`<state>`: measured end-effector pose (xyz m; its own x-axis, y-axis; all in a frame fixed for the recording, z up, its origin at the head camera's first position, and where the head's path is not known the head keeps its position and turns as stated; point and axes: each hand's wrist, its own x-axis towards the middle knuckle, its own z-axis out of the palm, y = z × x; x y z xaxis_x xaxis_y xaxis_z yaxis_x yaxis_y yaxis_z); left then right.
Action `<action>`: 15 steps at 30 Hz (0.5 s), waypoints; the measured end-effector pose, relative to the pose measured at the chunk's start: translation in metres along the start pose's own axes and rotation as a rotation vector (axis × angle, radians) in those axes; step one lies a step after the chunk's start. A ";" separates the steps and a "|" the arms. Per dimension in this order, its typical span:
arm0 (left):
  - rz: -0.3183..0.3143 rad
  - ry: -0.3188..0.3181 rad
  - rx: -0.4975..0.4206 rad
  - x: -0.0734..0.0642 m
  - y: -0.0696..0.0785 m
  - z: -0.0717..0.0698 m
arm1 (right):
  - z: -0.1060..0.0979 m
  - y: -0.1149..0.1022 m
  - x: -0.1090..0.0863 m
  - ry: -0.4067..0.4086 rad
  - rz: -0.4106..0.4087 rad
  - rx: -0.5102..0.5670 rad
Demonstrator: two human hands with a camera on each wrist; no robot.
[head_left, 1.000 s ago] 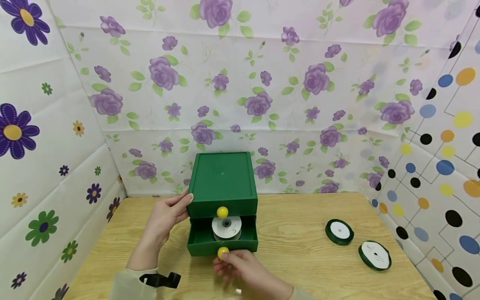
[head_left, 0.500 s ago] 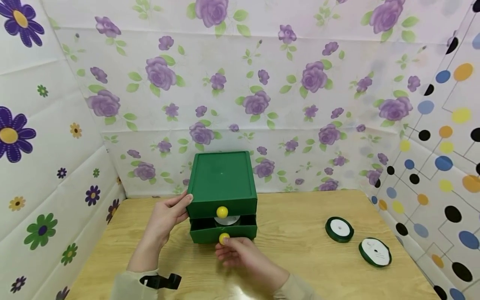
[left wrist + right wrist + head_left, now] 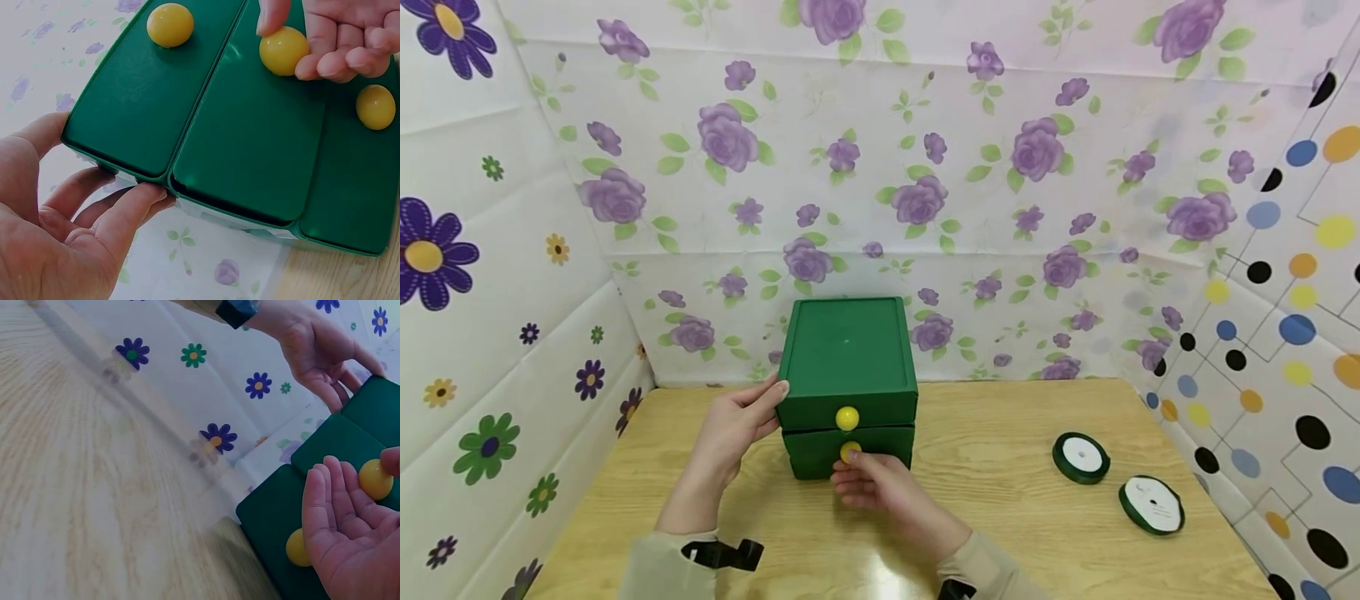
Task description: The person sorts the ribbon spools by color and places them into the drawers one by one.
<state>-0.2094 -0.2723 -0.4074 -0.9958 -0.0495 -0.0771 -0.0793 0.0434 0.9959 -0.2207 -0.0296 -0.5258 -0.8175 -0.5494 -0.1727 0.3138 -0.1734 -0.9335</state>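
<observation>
A small green plastic drawer cabinet (image 3: pixel 850 350) stands on the wooden table against the back wall. Three drawer fronts with round yellow knobs show in the left wrist view. My right hand (image 3: pixel 887 492) pinches the middle drawer's knob (image 3: pixel 285 51) between thumb and fingers, its other fingers loosely bent below. That drawer (image 3: pixel 250 150) sits nearly flush, with a thin dark gap along its upper edge. My left hand (image 3: pixel 737 433) rests against the cabinet's left side near the top front corner, thumb at the edge and fingers along the side. The drawer's contents are hidden.
Two flat spools of dark green ribbon with white faces lie to the right on the wooden table (image 3: pixel 1000 467), one spool (image 3: pixel 1081 458) farther back and one spool (image 3: pixel 1152 504) nearer. Floral sheets (image 3: pixel 970 208) enclose the back and left; a dotted sheet (image 3: pixel 1285 350) stands right.
The right hand has pushed the middle drawer from well out to almost fully in, hiding the white-faced spool inside it. The left hand has stayed at the cabinet's side.
</observation>
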 end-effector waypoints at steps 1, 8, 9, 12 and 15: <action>0.001 -0.001 0.002 0.000 0.000 0.000 | -0.001 -0.001 0.001 -0.001 -0.002 0.003; 0.009 -0.003 -0.008 0.001 -0.001 0.001 | 0.000 -0.004 0.004 -0.006 0.021 0.022; 0.010 -0.004 -0.007 0.001 -0.001 0.001 | 0.000 -0.004 0.004 -0.006 0.021 0.022; 0.015 -0.005 -0.009 0.000 -0.001 0.001 | 0.002 -0.004 0.002 -0.005 0.021 0.024; 0.015 -0.006 -0.011 -0.001 0.000 0.001 | 0.003 -0.004 0.001 -0.001 0.023 0.029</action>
<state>-0.2088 -0.2712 -0.4077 -0.9971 -0.0432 -0.0624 -0.0638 0.0326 0.9974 -0.2215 -0.0317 -0.5216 -0.8093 -0.5545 -0.1935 0.3462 -0.1844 -0.9199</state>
